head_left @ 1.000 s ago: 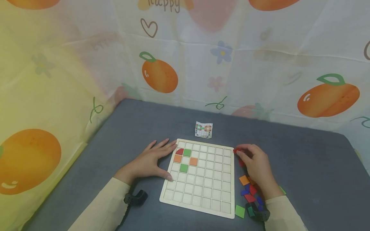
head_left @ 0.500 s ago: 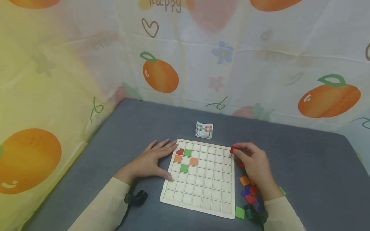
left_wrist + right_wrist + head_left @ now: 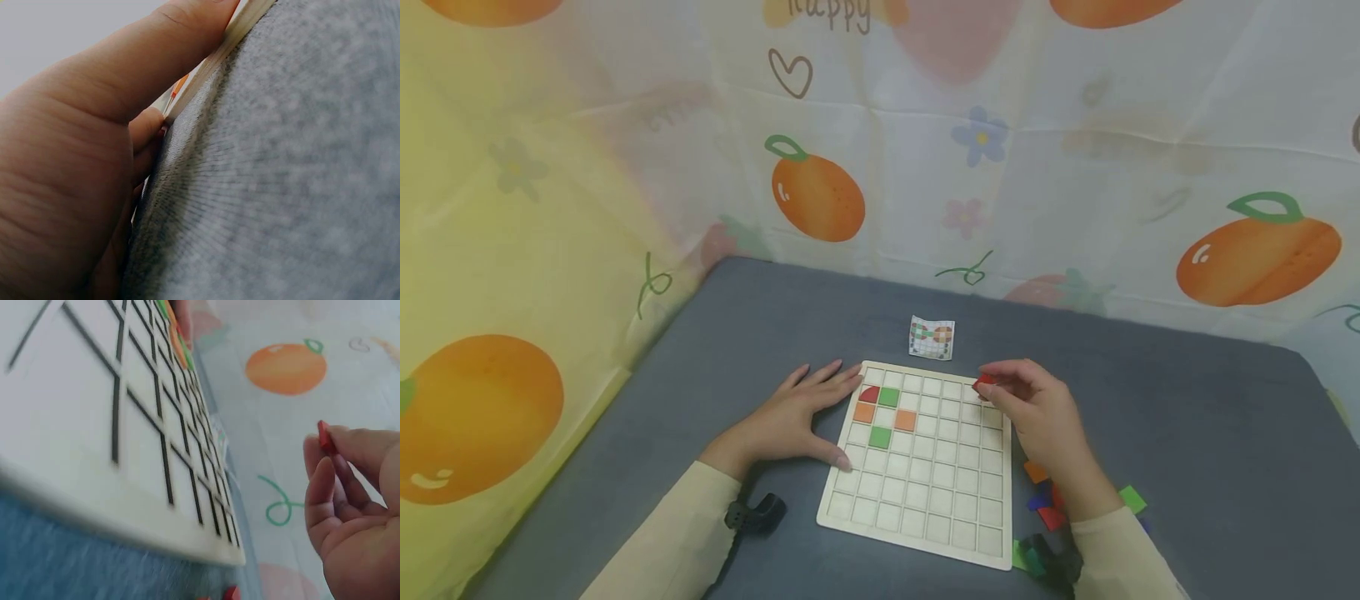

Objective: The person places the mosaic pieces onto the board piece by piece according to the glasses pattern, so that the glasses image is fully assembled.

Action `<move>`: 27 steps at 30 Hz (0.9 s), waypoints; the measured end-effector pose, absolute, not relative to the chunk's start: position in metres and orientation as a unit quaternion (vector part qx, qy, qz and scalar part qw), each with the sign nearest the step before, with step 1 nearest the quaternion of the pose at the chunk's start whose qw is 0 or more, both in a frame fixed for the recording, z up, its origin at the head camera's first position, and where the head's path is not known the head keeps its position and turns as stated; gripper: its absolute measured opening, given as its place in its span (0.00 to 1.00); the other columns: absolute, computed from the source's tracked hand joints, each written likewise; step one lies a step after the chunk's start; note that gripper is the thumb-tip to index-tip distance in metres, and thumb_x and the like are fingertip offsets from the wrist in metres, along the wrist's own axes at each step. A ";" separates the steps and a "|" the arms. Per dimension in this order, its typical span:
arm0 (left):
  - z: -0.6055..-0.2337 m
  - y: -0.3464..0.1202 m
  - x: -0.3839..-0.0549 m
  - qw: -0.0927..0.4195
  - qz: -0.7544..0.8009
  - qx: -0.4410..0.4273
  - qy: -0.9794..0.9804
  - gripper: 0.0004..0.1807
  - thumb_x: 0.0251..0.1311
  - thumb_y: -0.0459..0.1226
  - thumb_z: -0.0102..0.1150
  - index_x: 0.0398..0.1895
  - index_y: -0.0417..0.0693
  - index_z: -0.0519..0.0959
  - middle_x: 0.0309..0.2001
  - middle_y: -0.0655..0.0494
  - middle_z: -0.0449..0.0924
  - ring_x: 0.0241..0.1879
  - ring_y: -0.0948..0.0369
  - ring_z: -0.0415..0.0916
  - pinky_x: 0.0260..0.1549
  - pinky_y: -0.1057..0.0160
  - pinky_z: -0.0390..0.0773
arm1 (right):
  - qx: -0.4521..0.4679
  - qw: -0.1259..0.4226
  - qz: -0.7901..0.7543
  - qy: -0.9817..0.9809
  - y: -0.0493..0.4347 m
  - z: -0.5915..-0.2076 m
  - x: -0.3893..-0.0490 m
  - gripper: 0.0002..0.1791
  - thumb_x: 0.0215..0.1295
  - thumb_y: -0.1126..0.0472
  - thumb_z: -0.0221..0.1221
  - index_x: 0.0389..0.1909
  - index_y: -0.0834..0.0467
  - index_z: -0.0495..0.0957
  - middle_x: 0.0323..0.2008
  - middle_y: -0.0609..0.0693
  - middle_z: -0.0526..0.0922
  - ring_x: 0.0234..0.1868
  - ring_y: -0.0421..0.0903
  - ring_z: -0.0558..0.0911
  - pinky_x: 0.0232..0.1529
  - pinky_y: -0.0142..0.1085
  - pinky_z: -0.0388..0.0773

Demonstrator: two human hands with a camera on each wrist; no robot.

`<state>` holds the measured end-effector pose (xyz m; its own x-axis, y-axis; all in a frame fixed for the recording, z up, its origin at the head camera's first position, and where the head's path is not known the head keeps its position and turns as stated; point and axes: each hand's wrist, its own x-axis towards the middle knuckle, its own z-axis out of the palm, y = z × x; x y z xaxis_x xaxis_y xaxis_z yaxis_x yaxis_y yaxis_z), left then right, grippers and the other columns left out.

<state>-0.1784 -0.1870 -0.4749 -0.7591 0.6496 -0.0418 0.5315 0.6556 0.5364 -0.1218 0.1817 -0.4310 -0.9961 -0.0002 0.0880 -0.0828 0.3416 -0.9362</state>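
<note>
A pale grid board (image 3: 914, 546) lies on the grey cloth. In its upper left cells sit a red quarter-round tile (image 3: 869, 394), green tiles (image 3: 889, 397) and orange tiles (image 3: 906, 421). My left hand (image 3: 786, 421) rests along the board's left edge, fingers spread, its thumb on the rim; the thumb (image 3: 156, 56) also shows in the left wrist view. Between thumb and fingertips, my right hand (image 3: 1045, 412) pinches a red tile (image 3: 982, 383) over the board's upper right corner. That tile's thin red edge (image 3: 325, 437) shows in the right wrist view; its full shape is hidden.
Loose orange (image 3: 1036, 472), red (image 3: 1051, 518), blue and green tiles (image 3: 1132, 499) lie right of the board, partly hidden by my right forearm. A small printed pattern card (image 3: 932, 337) lies beyond the board. A fruit-patterned curtain (image 3: 880, 167) hangs behind the table.
My right hand has moved left with the red tile, from beside the board's right edge to over its upper right corner. My left hand has stayed in place.
</note>
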 end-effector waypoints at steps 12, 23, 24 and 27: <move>-0.478 -0.188 -0.179 0.112 0.248 0.325 0.906 0.73 0.42 0.78 0.75 0.90 0.60 0.56 0.87 0.68 0.49 0.86 0.57 0.39 0.79 0.38 0.32 | 0.063 -0.035 0.545 -0.835 0.150 -0.435 -0.143 0.10 0.77 0.59 0.70 0.54 0.58 0.90 0.43 0.46 0.90 0.46 0.53 0.87 0.48 0.45 0.81; -0.475 -0.186 -0.178 0.116 0.244 0.323 0.907 0.72 0.43 0.78 0.75 0.89 0.60 0.57 0.87 0.69 0.49 0.86 0.57 0.40 0.79 0.38 0.32 | 0.064 -0.076 0.494 -0.864 0.115 -0.453 -0.156 0.04 0.76 0.60 0.70 0.47 0.51 0.90 0.39 0.41 0.89 0.40 0.43 0.84 0.47 0.45 0.80; -0.475 -0.186 -0.178 0.115 0.244 0.323 0.907 0.72 0.43 0.77 0.75 0.89 0.59 0.57 0.87 0.69 0.50 0.86 0.57 0.40 0.79 0.38 0.32 | 0.065 -0.076 0.493 -0.865 0.113 -0.454 -0.156 0.04 0.76 0.60 0.70 0.47 0.51 0.89 0.38 0.41 0.88 0.39 0.43 0.84 0.47 0.45 0.80; -0.474 -0.186 -0.178 0.114 0.246 0.324 0.906 0.72 0.44 0.77 0.76 0.89 0.58 0.57 0.87 0.67 0.50 0.86 0.56 0.40 0.79 0.38 0.32 | 0.071 -0.076 0.490 -0.866 0.108 -0.457 -0.157 0.03 0.76 0.62 0.70 0.44 0.51 0.90 0.37 0.40 0.88 0.38 0.42 0.84 0.46 0.45 0.80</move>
<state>-0.1778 -0.1863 -0.4743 -0.7640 0.6435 -0.0463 0.5314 0.6684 0.5204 -0.1573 0.1076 -0.4569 -0.9784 -0.1974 -0.0617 -0.0489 0.5107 -0.8584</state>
